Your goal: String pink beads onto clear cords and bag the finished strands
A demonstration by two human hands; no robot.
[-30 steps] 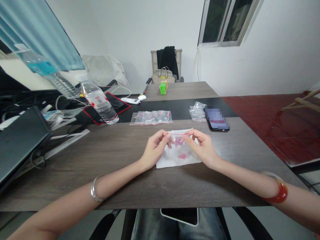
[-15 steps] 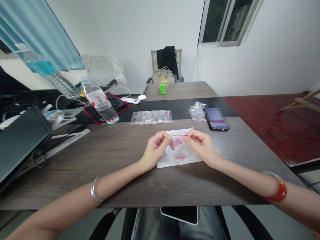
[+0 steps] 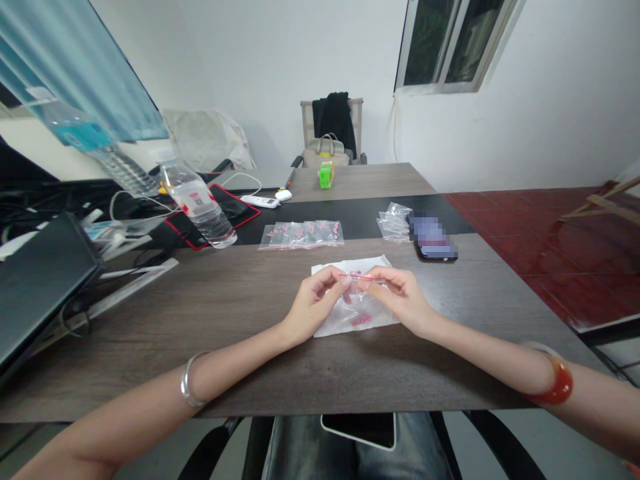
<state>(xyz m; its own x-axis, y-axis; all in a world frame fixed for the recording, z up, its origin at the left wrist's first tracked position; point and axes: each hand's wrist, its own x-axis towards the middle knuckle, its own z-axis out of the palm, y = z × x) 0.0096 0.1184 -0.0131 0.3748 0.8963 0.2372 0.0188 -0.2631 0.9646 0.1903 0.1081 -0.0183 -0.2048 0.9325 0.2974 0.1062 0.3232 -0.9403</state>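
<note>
Between my two hands is a small clear zip bag (image 3: 357, 300) with a red strip along its top edge and small red pieces at its bottom. My left hand (image 3: 317, 300) pinches the bag's top at its left part, thumb against fingers. At the right part of the same edge, my right hand (image 3: 400, 299) pinches it too, and the fingertips of both hands are close together. Under the bag lies a white paper sheet (image 3: 327, 327); more red pieces show through the bag. Beyond it, several clear bags with red pieces (image 3: 303, 233) overlap in a row.
Some clear bags (image 3: 395, 223) lie beside a phone (image 3: 434, 238) at the right. A small green box (image 3: 327, 175) stands farther back. Two water bottles (image 3: 200, 203), cables and a dark laptop (image 3: 45, 287) occupy the left. Another phone (image 3: 363, 429) rests on my lap.
My fingertips have come closer together along the bag's top edge, my right hand shifting slightly left. The red strip now sits slightly lower and tilts.
</note>
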